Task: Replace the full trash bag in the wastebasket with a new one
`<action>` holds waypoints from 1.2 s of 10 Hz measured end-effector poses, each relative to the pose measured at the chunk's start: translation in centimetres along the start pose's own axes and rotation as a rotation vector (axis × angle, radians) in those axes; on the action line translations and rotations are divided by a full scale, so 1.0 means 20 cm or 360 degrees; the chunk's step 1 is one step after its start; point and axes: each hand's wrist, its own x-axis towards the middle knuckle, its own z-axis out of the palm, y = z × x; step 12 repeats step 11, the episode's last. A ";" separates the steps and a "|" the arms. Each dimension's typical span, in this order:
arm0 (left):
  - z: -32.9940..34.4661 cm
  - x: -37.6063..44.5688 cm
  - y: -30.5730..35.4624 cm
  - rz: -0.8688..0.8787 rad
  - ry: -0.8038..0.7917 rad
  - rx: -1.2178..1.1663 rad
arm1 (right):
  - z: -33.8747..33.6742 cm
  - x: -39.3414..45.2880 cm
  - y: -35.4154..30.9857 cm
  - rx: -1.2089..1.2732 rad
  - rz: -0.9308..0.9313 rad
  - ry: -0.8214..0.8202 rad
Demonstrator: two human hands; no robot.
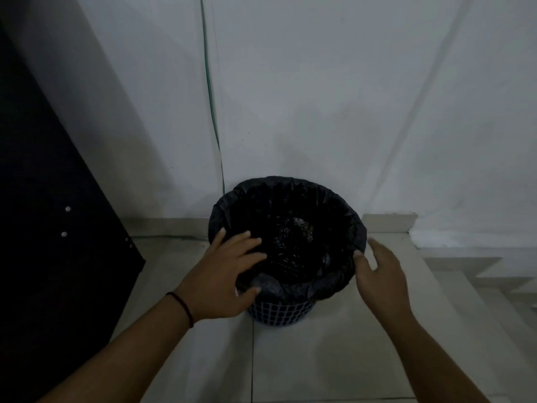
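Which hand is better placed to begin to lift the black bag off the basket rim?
Probably the left hand: its fingers already lie on the black bag at the near rim. The right hand is open beside it.

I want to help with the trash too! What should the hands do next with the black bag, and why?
Probably pinch the folded-over edge of the black bag and peel it up off the rim. The bag is still stretched over the top of the wastebasket, and both hands are already at its near edge: the left hand spread over it, the right hand open beside it. Neither plainly grips it yet.
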 end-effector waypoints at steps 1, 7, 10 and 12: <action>-0.01 0.07 -0.06 0.0103 -0.0293 0.0115 | 0.06 0.13 0.04 -0.0694 -0.0652 -0.0051; -0.09 0.63 -0.48 -0.0741 -0.0252 0.0169 | 0.24 0.82 -0.32 -0.1364 -0.0484 -0.0642; -0.37 0.65 -0.45 -0.0792 -0.0446 0.0045 | 0.11 0.75 -0.61 -0.1142 -0.0276 -0.0855; -0.41 0.65 -0.44 -0.0850 -0.0448 0.0012 | 0.08 0.73 -0.67 -0.1123 -0.0286 -0.0875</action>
